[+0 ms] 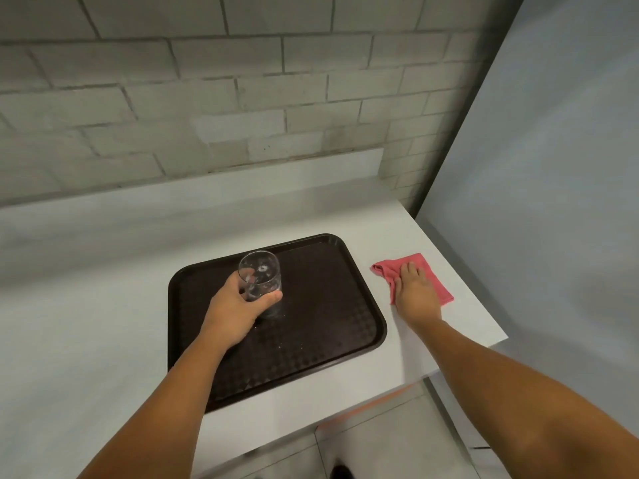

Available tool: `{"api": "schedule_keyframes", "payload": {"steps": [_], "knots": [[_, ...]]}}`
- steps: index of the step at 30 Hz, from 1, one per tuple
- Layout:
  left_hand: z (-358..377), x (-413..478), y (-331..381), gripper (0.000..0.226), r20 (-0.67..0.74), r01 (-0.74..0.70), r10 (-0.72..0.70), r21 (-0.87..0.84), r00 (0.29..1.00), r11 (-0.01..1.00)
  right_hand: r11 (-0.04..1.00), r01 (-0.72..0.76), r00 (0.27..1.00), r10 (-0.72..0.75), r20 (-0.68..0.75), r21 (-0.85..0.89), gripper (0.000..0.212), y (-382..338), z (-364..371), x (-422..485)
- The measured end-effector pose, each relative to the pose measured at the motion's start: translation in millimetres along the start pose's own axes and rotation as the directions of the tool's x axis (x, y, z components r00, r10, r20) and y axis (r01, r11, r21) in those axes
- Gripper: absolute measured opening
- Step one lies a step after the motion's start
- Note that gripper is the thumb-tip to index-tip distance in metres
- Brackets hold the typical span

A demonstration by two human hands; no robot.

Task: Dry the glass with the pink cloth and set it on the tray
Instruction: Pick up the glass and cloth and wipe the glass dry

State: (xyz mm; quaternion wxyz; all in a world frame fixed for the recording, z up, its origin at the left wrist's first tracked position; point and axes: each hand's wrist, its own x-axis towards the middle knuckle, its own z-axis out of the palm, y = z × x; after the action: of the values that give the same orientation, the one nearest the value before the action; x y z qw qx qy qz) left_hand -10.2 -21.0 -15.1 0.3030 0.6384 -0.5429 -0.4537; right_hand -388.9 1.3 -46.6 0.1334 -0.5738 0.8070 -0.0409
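Head view: white counter [103,305], brick wall [173,98]; left grip [238,305] clasps glass [261,278], right [415,292] flat

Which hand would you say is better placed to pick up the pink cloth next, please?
The right hand: it lies flat on the pink cloth beside the tray, while the left hand has its grip around the glass.

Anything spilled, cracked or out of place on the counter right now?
Nothing serious. Small pale specks, possibly water drops, dot the tray near the glass in the left hand. The pink cloth lies rumpled on the counter under the right hand. The glass shows no cracks.
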Motion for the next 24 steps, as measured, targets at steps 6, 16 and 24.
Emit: {"api": "schedule_keyframes", "payload": {"steps": [6, 16, 24], "knots": [[0, -2, 1, 0.081, -0.006, -0.021, 0.021, 0.021, 1.000, 1.000, 0.933, -0.137, 0.984, 0.167, -0.062, 0.334, 0.027, -4, 1, -5], [-1, -1, 5, 0.077, -0.009, -0.031, 0.032, 0.039, 0.999, 0.999, 0.825, -0.093, 0.971, 0.199, -0.132, 0.557, 0.029, -4, -30, -17], [-4, -16, 16, 0.057, -0.009, -0.024, 0.024, -0.058, 1.000, 0.998, 0.423, -0.063, 0.971, 0.235, -0.043, 0.904, 0.024, -24, -62, -58]]}}
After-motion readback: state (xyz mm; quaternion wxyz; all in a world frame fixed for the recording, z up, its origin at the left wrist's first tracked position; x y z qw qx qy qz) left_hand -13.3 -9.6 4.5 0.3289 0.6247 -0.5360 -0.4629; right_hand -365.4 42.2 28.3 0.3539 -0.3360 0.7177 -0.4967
